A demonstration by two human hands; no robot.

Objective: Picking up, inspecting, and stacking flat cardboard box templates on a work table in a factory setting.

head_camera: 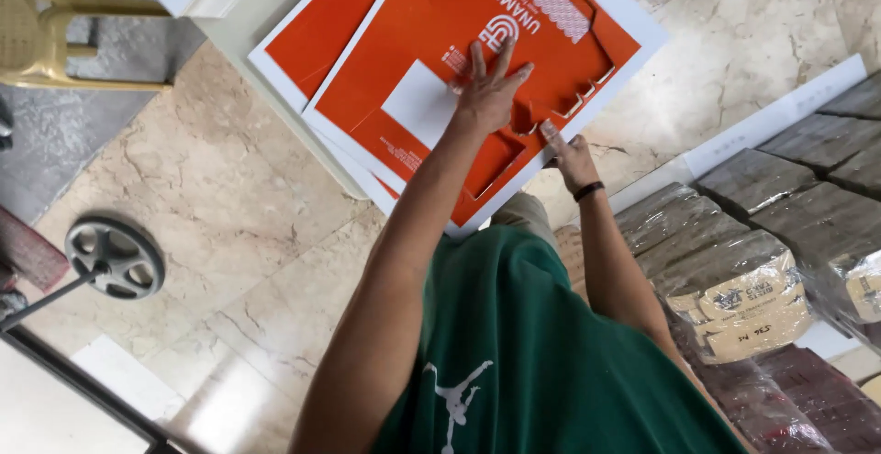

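Flat on the top orange die-cut sheet: left hand, fingers spread. Right hand pinches its near edge, just beside; sheet's length runs away from both.

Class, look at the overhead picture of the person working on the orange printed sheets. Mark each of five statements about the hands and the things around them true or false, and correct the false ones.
1. The left hand lies flat on the top orange die-cut printed sheet. True.
2. The right hand wears a dark wristband. True.
3. The floor is green carpet. False: it is pale marble tile.
4. Plastic-wrapped brown bundles lie near the right arm. True.
5. The person's shirt is red. False: it is a green shirt.
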